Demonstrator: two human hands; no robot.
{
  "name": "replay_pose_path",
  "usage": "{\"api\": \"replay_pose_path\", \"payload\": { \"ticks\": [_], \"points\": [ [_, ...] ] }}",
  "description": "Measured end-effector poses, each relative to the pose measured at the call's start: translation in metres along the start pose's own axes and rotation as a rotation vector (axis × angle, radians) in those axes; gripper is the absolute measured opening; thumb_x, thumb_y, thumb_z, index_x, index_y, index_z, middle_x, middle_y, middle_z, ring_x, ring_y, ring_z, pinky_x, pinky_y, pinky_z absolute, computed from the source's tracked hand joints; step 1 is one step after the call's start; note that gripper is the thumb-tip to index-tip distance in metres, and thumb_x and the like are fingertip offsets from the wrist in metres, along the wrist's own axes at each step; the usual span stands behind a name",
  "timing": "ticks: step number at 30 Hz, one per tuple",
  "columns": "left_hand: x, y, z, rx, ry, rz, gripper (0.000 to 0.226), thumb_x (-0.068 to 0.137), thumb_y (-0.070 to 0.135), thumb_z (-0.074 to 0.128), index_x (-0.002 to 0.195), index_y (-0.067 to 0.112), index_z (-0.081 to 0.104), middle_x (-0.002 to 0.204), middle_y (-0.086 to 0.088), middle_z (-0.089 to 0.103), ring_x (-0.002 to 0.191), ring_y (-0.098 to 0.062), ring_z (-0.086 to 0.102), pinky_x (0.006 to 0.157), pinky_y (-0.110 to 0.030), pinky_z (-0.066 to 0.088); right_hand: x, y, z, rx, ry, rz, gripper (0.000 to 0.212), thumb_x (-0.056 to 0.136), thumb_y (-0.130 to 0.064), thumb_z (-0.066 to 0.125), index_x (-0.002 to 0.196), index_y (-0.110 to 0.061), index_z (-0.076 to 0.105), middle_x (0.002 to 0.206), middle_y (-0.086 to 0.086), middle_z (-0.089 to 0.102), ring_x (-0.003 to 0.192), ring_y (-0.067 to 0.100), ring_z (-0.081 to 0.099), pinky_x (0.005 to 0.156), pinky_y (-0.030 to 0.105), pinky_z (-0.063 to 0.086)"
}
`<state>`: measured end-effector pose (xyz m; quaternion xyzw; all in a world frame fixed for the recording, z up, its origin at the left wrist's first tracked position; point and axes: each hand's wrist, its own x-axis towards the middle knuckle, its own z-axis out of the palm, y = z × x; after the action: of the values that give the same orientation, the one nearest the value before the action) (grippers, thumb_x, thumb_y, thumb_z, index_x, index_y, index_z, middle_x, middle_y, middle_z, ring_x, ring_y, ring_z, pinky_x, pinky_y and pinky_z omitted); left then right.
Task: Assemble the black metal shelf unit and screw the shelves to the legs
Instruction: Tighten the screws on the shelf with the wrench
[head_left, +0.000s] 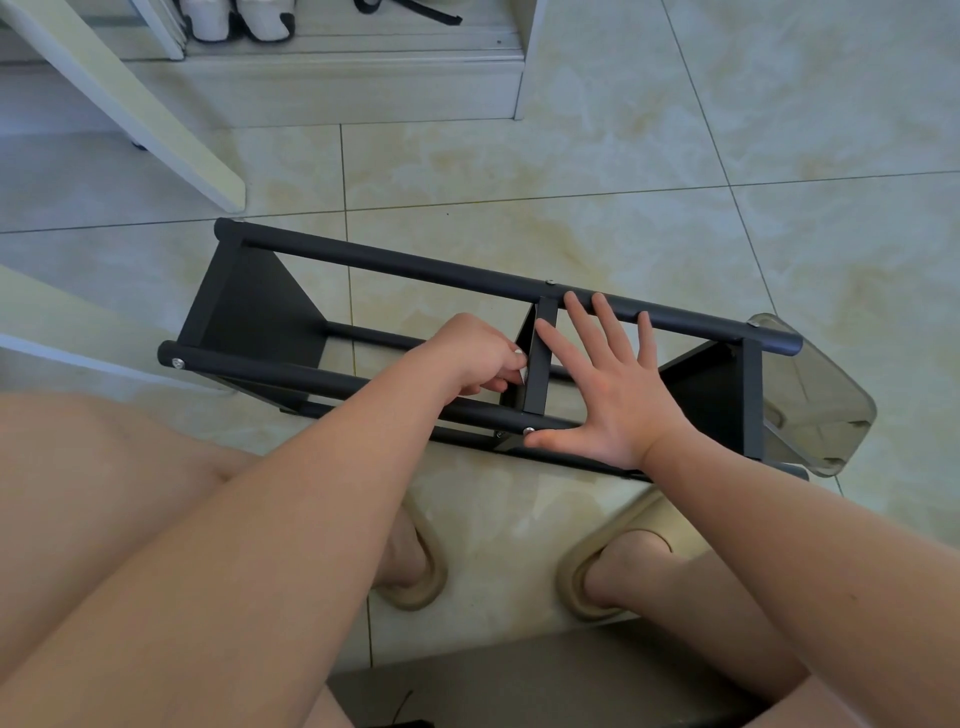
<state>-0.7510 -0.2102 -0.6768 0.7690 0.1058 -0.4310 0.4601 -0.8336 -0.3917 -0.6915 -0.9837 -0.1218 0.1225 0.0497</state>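
Shelf unit (415, 266) lies sideways on the floor (675, 182), legs running left-right. Right hand (608, 395), spread flat, steadies it. Left hand (467, 358), just left of the middle shelf (540, 358), pinches a small pale piece (521, 375), perhaps a screw.

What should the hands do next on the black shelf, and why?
Likely turn the small silvery piece that the left hand pinches at the middle shelf, probably to tighten it; the right hand lies flat across the legs, steadying them.
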Motion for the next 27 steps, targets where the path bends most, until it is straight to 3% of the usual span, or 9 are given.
{"api": "replay_pose_path", "payload": {
  "ticks": [8, 13, 18, 27],
  "points": [
    [0.0045, 0.0018, 0.0012, 0.003, 0.051, -0.056, 0.02, 0.094, 0.024, 0.063, 0.104, 0.008, 0.071, 0.084, 0.006, 0.077, 0.072, -0.01, 0.062, 0.057, -0.023, 0.036, -0.0003, 0.0002, -0.0009, 0.002, -0.008, 0.001, 0.117, 0.067, -0.1, 0.029, 0.162, -0.037, -0.001, 0.169, 0.001, -0.017, 0.154, 0.029, -0.02, 0.12, 0.064, -0.012],
    [0.0061, 0.0026, 0.0021, 0.041, 0.009, -0.09, 0.018, 0.097, 0.025, 0.06, 0.091, 0.01, 0.067, 0.078, 0.006, 0.076, 0.069, -0.011, 0.057, 0.052, -0.022, 0.034, -0.0005, -0.0006, -0.0021, -0.008, -0.018, 0.006, 0.119, 0.067, -0.1, 0.029, 0.162, -0.035, 0.001, 0.169, 0.002, -0.017, 0.154, 0.029, -0.02, 0.12, 0.065, -0.011],
    [0.0046, 0.0027, -0.0001, 0.08, -0.043, -0.083, 0.016, 0.101, 0.022, 0.052, 0.1, 0.011, 0.064, 0.063, 0.012, 0.072, 0.073, -0.009, 0.057, 0.057, -0.021, 0.037, -0.0006, -0.001, -0.003, -0.003, -0.021, 0.005, 0.118, 0.067, -0.099, 0.03, 0.162, -0.035, 0.001, 0.169, 0.002, -0.017, 0.154, 0.029, -0.02, 0.12, 0.065, -0.01],
    [0.0029, -0.0029, -0.0067, 0.161, -0.133, 0.02, 0.018, 0.101, 0.014, 0.048, 0.094, 0.011, 0.065, 0.065, 0.013, 0.07, 0.076, -0.009, 0.057, 0.065, -0.024, 0.043, -0.0006, -0.001, -0.0034, -0.009, -0.029, 0.004, 0.118, 0.067, -0.1, 0.029, 0.162, -0.035, -0.001, 0.169, 0.002, -0.018, 0.154, 0.03, -0.021, 0.12, 0.065, -0.011]
  ]
}}
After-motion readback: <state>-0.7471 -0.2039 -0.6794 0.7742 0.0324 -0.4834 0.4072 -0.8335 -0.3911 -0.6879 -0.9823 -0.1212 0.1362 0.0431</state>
